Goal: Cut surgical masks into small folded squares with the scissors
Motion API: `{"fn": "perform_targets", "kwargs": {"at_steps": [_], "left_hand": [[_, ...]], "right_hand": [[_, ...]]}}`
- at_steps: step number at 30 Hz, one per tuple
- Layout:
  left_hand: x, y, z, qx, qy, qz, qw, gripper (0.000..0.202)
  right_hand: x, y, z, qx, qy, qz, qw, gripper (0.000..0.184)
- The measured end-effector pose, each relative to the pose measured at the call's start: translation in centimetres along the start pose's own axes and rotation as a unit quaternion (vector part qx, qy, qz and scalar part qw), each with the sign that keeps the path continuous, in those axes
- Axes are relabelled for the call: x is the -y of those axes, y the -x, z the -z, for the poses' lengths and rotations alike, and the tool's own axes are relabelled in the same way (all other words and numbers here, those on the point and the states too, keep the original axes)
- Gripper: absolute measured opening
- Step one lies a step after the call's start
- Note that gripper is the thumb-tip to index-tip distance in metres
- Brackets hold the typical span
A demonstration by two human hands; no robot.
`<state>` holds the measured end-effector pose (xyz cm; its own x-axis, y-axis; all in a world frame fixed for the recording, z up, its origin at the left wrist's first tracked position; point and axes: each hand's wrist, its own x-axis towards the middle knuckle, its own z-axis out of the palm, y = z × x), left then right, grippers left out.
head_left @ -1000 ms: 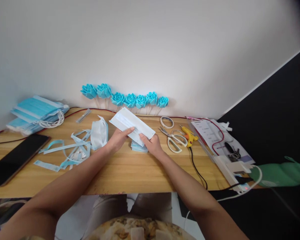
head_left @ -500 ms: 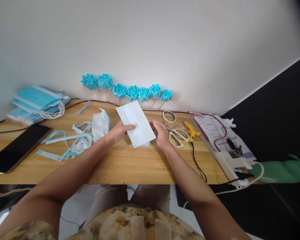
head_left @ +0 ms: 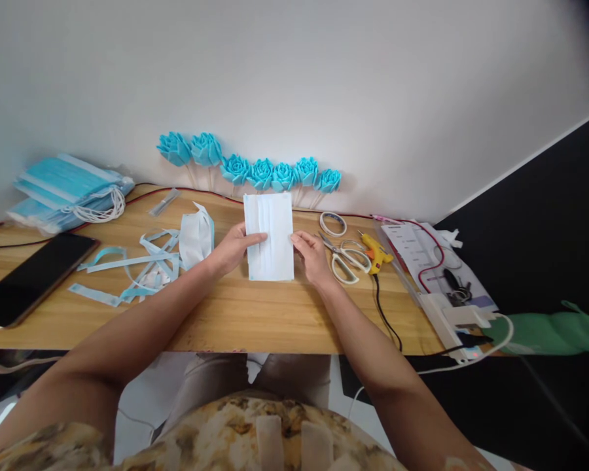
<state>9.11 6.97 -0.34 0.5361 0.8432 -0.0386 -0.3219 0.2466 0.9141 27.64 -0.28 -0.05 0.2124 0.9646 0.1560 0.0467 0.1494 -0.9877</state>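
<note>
A pale, pleated face mask (head_left: 277, 245) without visible ear loops is held upright over the wooden table (head_left: 255, 327). My left hand (head_left: 234, 248) grips its left edge, thumb across the front and fingers behind. At the right edge, my right hand (head_left: 313, 254) pinches the mask between thumb and fingertips. To the left lie cut blue and white strips (head_left: 142, 268) and a folded white mask piece (head_left: 197, 237). Scissors with white handles (head_left: 344, 267) rest just right of my right hand.
Several blue flowers on sticks (head_left: 261, 174) lean along the wall. Stacked masks (head_left: 69, 186) and a phone (head_left: 34, 278) lie left. A tape roll (head_left: 332, 224), a yellow glue gun (head_left: 377, 252), papers (head_left: 412, 242) and a power strip (head_left: 442, 320) are on the right.
The mask has turned from a slant to nearly straight upright. My right hand has moved slightly left and up, now pinching its right edge. My left hand keeps its hold.
</note>
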Motion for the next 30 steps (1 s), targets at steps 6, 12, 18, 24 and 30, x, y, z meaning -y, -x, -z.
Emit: {"fn": "perform_targets", "kwargs": {"at_steps": [6, 12, 18, 24, 30], "left_hand": [[0.31, 0.31, -0.29, 0.020, -0.067, -0.008, 0.998, 0.052], [0.15, 0.07, -0.33, 0.015, -0.044, -0.028, 0.999, 0.056], [-0.15, 0.34, -0.61, 0.020, -0.042, -0.001, 0.999, 0.049], [0.07, 0.50, -0.55, 0.016, -0.055, 0.017, 0.998, 0.047], [-0.08, 0.70, -0.92, 0.020, -0.049, 0.026, 0.998, 0.047]], "right_hand": [[-0.37, -0.17, -0.03, -0.017, -0.038, -0.023, 0.999, 0.042], [-0.69, -0.33, -0.05, -0.027, -0.069, -0.042, 0.996, 0.045], [-0.64, -0.10, -0.08, 0.002, -0.057, -0.042, 0.997, 0.044], [-0.82, -0.31, -0.20, -0.008, -0.080, -0.050, 0.995, 0.047], [-0.81, -0.46, -0.28, -0.033, -0.095, -0.057, 0.993, 0.044]]}}
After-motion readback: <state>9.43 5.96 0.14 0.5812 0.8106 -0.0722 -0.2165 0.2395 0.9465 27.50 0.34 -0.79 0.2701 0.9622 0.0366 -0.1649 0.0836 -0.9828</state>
